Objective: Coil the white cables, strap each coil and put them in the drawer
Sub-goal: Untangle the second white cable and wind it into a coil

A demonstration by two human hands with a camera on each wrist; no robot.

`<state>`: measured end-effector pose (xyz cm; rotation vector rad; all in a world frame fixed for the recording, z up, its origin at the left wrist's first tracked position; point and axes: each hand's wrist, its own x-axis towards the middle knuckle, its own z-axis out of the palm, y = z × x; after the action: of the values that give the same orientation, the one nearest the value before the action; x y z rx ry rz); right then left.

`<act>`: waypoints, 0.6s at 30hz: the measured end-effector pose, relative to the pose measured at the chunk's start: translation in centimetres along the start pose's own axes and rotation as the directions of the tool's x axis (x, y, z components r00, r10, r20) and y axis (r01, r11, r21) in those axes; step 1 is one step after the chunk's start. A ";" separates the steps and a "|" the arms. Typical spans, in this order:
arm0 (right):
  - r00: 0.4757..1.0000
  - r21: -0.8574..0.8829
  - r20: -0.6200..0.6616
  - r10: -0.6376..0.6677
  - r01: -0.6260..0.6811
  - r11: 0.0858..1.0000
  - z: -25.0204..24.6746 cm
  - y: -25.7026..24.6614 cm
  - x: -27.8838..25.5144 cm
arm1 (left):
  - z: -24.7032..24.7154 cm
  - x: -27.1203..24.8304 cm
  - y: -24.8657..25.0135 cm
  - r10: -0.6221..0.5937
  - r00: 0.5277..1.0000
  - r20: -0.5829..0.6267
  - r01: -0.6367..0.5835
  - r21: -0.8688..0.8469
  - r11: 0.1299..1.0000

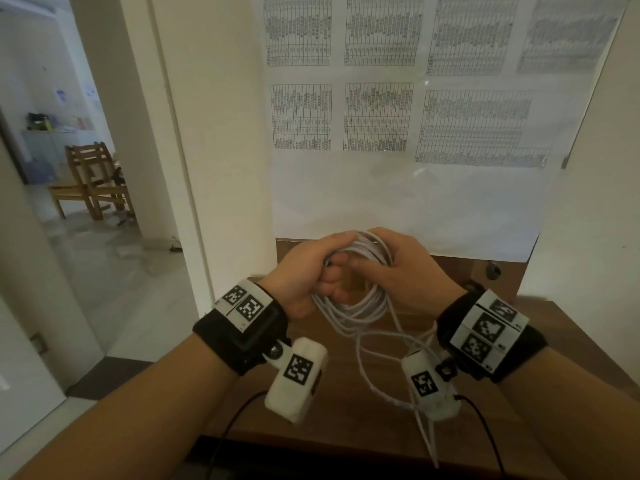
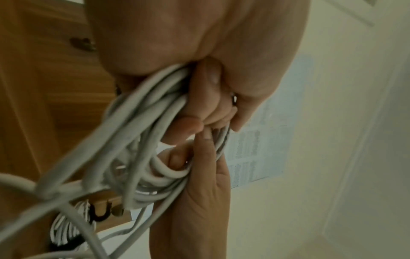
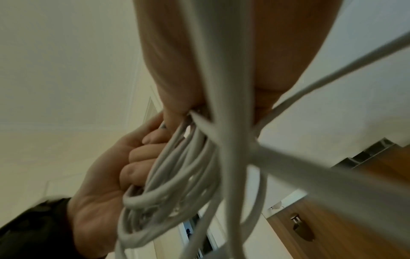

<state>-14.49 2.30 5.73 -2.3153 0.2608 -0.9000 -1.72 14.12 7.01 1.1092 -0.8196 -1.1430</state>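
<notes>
Both hands up in front of the chest, over the wooden desk (image 1: 540, 344), and the white cable coil (image 1: 360, 299) is caught between them. The left hand (image 1: 308, 268) has its fingers curled right round the top of the bundle, thumb over the strands, a firm closed grasp. From the right wrist view you see those left fingers (image 3: 137, 157) stacked against the loops, knuckles tight, the coil (image 3: 173, 175) running down past the palm. The right hand (image 1: 398, 268) meets it from the other side, fingers wrapped over the same top stretch of the bundle, thumb reaching in toward the left hand; it too is closed on the cable. In the left wrist view the right hand's fingers (image 2: 206, 152) thread into the loops, with the coil (image 2: 142, 133) fanning out below and toward the camera.

So the grip sits at the top of the coil. The rest of the loops hang beneath both hands, several turns roughly together, and below them looser strands (image 1: 388, 362) trail down over the desk edge, past the right wrist camera (image 1: 429, 386). Behind the hands, a large printed sheet of tables (image 1: 408, 98) hangs on the wall. Off to the left, through the doorway, a wooden chair (image 1: 93, 181) stands on the floor.
</notes>
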 end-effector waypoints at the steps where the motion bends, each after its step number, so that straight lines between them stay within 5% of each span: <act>1: 1.000 0.041 0.008 0.030 -0.031 0.999 0.0 0.0 -0.1 | -0.1 0.1 0.1 0.006 1.000 -0.029 -0.007 -0.010 1.000; 8: 0.985 0.135 -0.131 0.112 -0.094 0.986 -0.7 0.5 -2.3 | -2.7 0.0 1.7 0.022 0.989 -0.147 -0.056 -0.231 0.971; 14: 0.974 0.084 0.111 0.197 -0.207 0.975 0.0 1.7 -2.9 | -2.7 -0.3 2.9 0.045 0.988 -0.149 -0.099 -0.372 0.923; 18: 0.969 0.278 0.058 0.241 -0.247 0.928 0.5 1.0 -3.1 | -2.8 -0.4 3.2 0.097 0.977 -0.187 -0.173 -0.445 0.879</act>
<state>-16.42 2.99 3.21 -1.9756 0.3754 -0.7324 1.66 15.29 9.36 0.7215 -0.4562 -1.0435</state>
